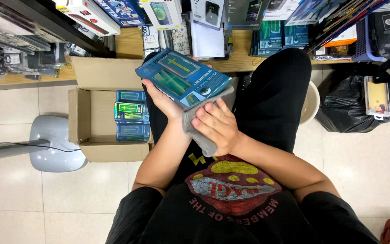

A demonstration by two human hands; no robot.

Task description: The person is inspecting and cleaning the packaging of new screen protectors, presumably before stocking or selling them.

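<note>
My left hand holds up a flat blue product box over my lap, gripping its lower left edge. My right hand clutches a grey cloth and presses it against the box's lower right corner. To the left, an open cardboard box on the floor holds three similar blue boxes stacked in a row along its right side.
I sit in black clothes. A wooden shelf ahead carries many packaged goods. A grey stool base stands left of the cardboard box. A black plastic bag and a white bucket lie to the right on the tiled floor.
</note>
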